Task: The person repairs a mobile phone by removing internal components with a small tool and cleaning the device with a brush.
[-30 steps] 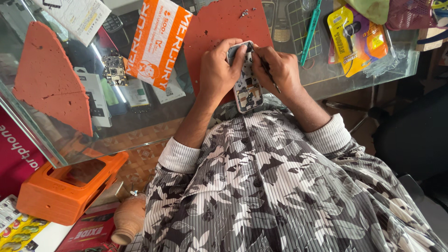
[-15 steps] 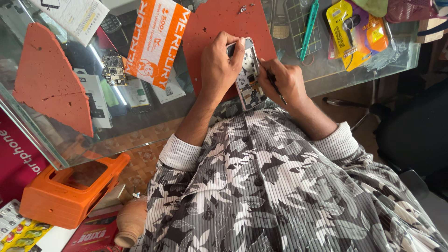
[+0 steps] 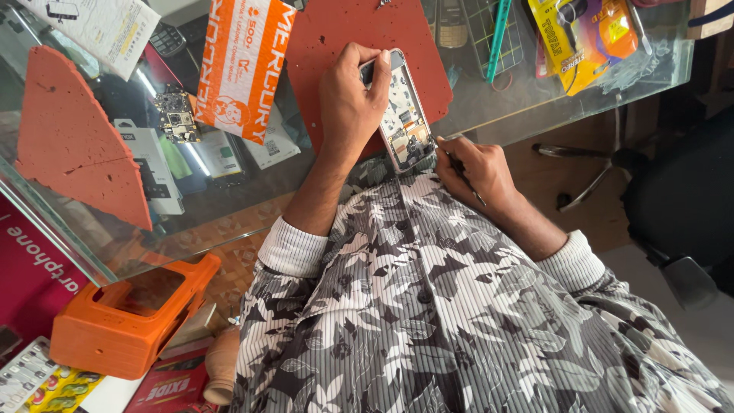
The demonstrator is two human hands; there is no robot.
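So on my feed the left hand (image 3: pixel 350 99) is wrapped snug around an opened-up phone (image 3: pixel 403 115), back cover off and the guts showing, held tilted over the near edge of the red work mat (image 3: pixel 336 30) on the glass counter (image 3: pixel 535 107). The right hand (image 3: pixel 474 170) sits just beside the phone's lower end, fingers pinched tight on a thin dark tool (image 3: pixel 462 172) with its tip at the phone's bottom corner. Off to the left there's an orange-and-white packet (image 3: pixel 241 65), a small loose circuit board (image 3: pixel 176 115), and an orange plastic case (image 3: pixel 126 317) lower down.
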